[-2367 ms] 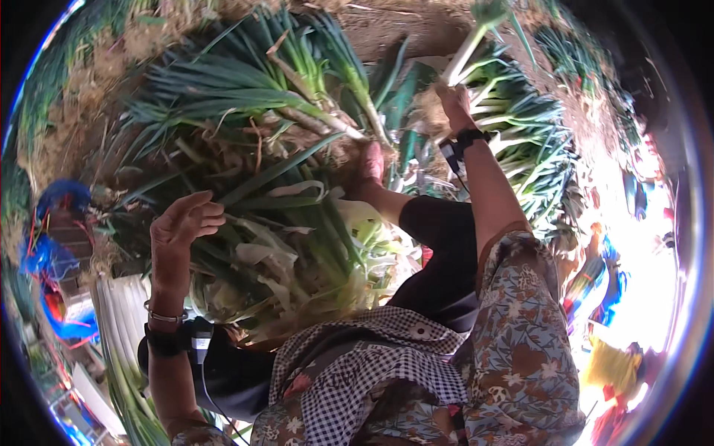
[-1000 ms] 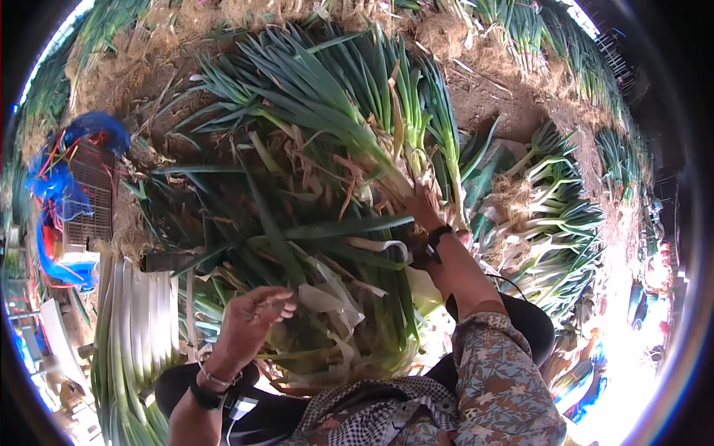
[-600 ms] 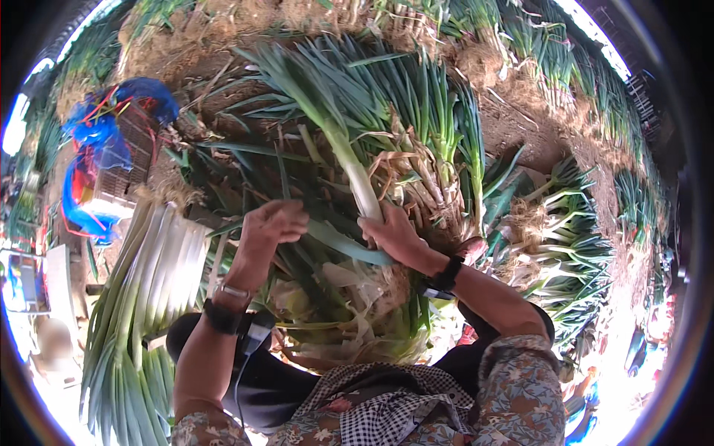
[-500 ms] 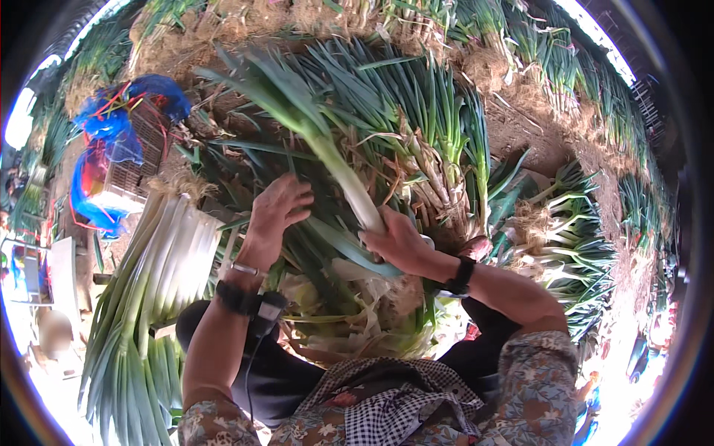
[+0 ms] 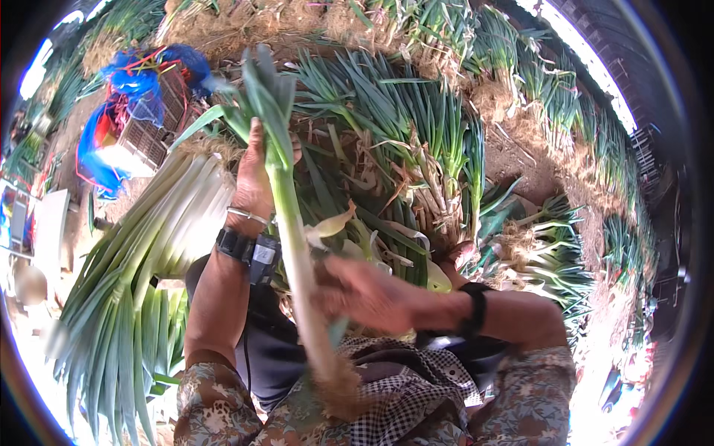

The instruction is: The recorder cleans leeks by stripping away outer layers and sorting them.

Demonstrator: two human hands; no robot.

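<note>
Gripping one leek [image 5: 294,245] upright near its green top, your left hand [image 5: 256,175] held it before the heaped leeks [image 5: 416,149]; your blurred right hand [image 5: 364,293] brushed its stalk, grip unclear; trimmed bundle [image 5: 141,253] lay left, most unsorted.

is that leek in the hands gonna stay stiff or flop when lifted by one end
The leek probably stays fairly stiff: its thick pale stalk runs straight between the left hand and right hand. Its green leaves likely flop. The root end looks bushy, possibly shedding dirt.

Heaps of leeks and a blue-wrapped crate all round me

I see a trimmed leek bundle [image 5: 141,275] lying at my left, a crate [image 5: 145,134] draped in blue netting [image 5: 137,82] beyond it, untrimmed leek piles [image 5: 401,126] ahead, and bare soil [image 5: 513,156] between the rows.
</note>
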